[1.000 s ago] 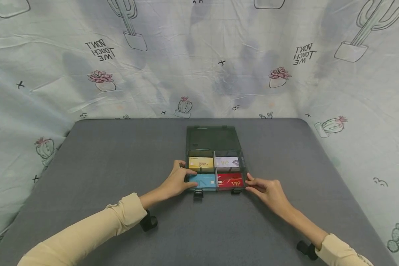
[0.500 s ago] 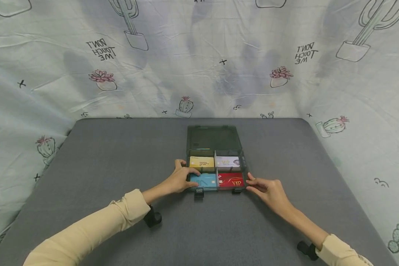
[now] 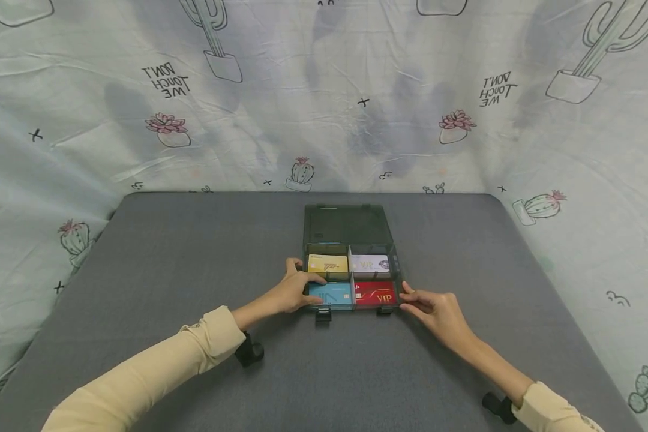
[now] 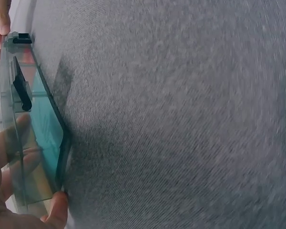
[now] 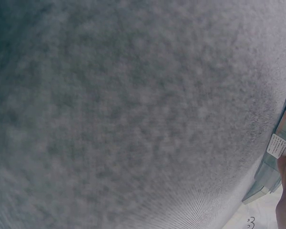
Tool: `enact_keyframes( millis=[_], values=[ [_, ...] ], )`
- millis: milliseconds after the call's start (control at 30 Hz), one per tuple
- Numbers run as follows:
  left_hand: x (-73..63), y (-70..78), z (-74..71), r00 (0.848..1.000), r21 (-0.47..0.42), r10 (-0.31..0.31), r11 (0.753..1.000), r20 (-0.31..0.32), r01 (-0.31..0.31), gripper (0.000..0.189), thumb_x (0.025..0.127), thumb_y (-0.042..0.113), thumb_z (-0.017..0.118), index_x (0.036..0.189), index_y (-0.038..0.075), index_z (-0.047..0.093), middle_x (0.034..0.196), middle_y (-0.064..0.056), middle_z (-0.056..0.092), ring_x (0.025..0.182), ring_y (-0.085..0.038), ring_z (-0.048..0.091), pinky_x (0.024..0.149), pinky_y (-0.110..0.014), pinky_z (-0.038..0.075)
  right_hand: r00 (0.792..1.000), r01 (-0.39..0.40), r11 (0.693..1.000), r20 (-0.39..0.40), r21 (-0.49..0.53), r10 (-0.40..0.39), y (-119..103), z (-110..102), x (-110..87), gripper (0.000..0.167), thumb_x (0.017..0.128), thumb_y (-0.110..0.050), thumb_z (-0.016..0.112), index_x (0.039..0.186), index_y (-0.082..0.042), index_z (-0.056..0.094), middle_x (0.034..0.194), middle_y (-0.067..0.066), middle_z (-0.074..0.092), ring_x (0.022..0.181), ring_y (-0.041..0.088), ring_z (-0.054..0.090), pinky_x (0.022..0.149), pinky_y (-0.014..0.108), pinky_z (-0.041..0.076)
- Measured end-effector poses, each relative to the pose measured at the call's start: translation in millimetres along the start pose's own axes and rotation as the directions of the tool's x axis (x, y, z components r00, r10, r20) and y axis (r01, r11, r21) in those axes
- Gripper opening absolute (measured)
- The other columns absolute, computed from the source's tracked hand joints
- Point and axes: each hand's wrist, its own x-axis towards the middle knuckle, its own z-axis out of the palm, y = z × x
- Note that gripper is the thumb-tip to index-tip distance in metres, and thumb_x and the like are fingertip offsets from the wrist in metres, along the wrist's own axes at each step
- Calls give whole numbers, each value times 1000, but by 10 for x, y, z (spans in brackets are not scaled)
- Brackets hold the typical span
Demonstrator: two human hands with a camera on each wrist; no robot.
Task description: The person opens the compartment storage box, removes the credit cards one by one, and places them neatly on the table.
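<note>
A dark translucent card box [image 3: 348, 223] lies on the table with its hinged lid folded back. Its front left compartment holds blue cards [image 3: 337, 295]. My left hand [image 3: 287, 291] reaches over the box's left side, thumb and index finger on opposite edges of the blue cards. The left wrist view shows these fingers [image 4: 24, 125] through the clear wall, with another fingertip outside, low on the box's end. My right hand [image 3: 437, 312] rests its fingertips on the box's right wall. In the right wrist view one finger touches a white label [image 5: 280, 146] there.
Red VIP cards [image 3: 375, 293] lie front right in the box, yellow cards [image 3: 327, 263] back left, pale lilac cards [image 3: 369, 263] back right. Two latches [image 3: 323, 314] hang at the front. Grey table [image 3: 221, 240] surrounds the box; a printed cloth [image 3: 324, 120] hangs behind.
The whole view shifts slightly, and the left forearm sits a little further right. Both hands keep their places at the box, and the cards look the same.
</note>
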Motion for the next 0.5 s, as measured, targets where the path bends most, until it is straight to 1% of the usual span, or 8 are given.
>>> enact_keyframes(
  millis=[133, 233, 300, 333, 400, 500],
  values=[
    [-2, -23, 12, 1000, -28, 2, 1000, -29, -3, 33, 81, 10, 77, 111, 1, 70, 110, -20, 64, 128, -42, 20, 97, -57, 38, 1000, -7, 1000, 1, -5, 7, -6, 0, 3, 18, 68, 7, 81, 84, 3, 73, 89, 13, 73, 87, 29, 69, 70, 11, 50],
    [-22, -36, 37, 998, -62, -2, 998, -68, -2, 31, 81, 8, 76, 111, 1, 70, 120, -25, 56, 130, -41, 19, 97, -58, 39, 1000, -5, 1000, -1, -13, 5, -11, -1, 5, 19, 67, 8, 81, 84, 3, 73, 89, 14, 73, 87, 29, 69, 70, 11, 51],
    [-43, -29, 47, 994, -94, 5, 995, -111, -16, 29, 81, 6, 76, 109, 2, 70, 120, -23, 56, 132, -41, 19, 98, -58, 38, 1000, -4, 1000, -1, -19, 4, -14, 0, 6, 19, 68, 8, 81, 84, 3, 73, 88, 13, 73, 86, 29, 69, 69, 11, 51],
    [-54, -25, 51, 990, -103, 16, 994, -138, -30, 28, 81, 5, 76, 108, 2, 70, 120, -22, 56, 133, -41, 18, 99, -59, 37, 1000, -4, 1000, -1, -21, 4, -16, 0, 6, 19, 67, 8, 81, 84, 3, 73, 88, 13, 73, 86, 29, 69, 70, 11, 51],
    [-82, -11, 55, 980, -112, 36, 992, -195, -58, 24, 80, 4, 76, 104, 4, 71, 126, -23, 50, 132, -40, 20, 98, -59, 37, 1000, -7, 1000, -1, -27, 7, -20, 1, 9, 18, 68, 7, 81, 84, 2, 73, 88, 13, 73, 86, 29, 70, 70, 11, 51],
    [-119, 25, 53, 963, -91, 73, 991, -258, -100, 17, 80, 4, 77, 96, 7, 72, 124, -21, 49, 126, -38, 30, 96, -56, 36, 1000, -17, 999, 2, -30, 17, -26, 3, 15, 17, 69, 5, 81, 84, 2, 73, 88, 13, 73, 87, 28, 70, 70, 10, 50]
  ],
)
